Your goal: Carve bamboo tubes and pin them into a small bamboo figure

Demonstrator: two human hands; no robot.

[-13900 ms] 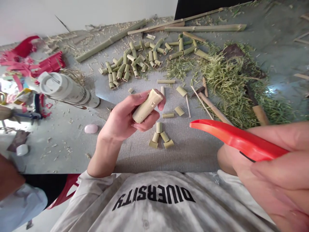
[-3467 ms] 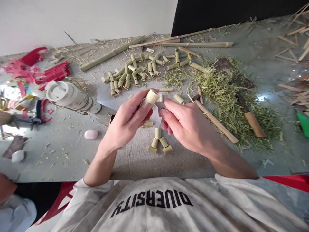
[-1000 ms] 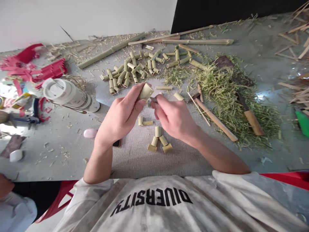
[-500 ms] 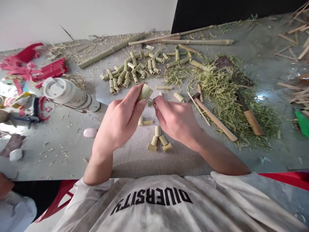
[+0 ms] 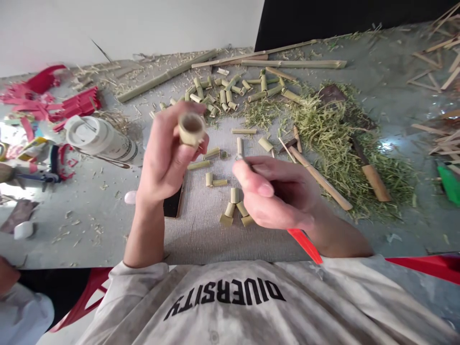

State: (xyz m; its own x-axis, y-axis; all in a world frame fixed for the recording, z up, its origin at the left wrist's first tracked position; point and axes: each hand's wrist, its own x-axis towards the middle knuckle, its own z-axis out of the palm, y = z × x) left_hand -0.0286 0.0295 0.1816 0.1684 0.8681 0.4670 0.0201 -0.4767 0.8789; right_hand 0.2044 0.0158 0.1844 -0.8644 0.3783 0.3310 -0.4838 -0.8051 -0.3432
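Note:
My left hand (image 5: 168,148) is closed round a short hollow bamboo tube (image 5: 185,143), raised above the table with its open end facing me. To the right, my right hand (image 5: 273,191) grips a slim red-handled tool (image 5: 306,247). A small metal tip shows past the fingers, but the tool's exact kind is hidden. The tool and the tube are apart. Below and between the hands lie cut bamboo pieces (image 5: 235,195) set in a forked figure. An L-shaped pair of pieces (image 5: 209,179) sits just above them. A dark phone-like slab (image 5: 173,205) shows beside my left wrist.
Many short bamboo sections (image 5: 223,98) are heaped at the back, before long bamboo poles (image 5: 168,74). On the right, a hammer (image 5: 319,177) and a wooden-handled blade (image 5: 375,182) lie by green shavings (image 5: 323,139). A white cup (image 5: 97,139) and red scraps (image 5: 79,103) are left.
My hands have moved apart. The left has lifted the bamboo tube to the left and turned its open end towards me; the right has come down and rolled over, exposing the tool's red handle.

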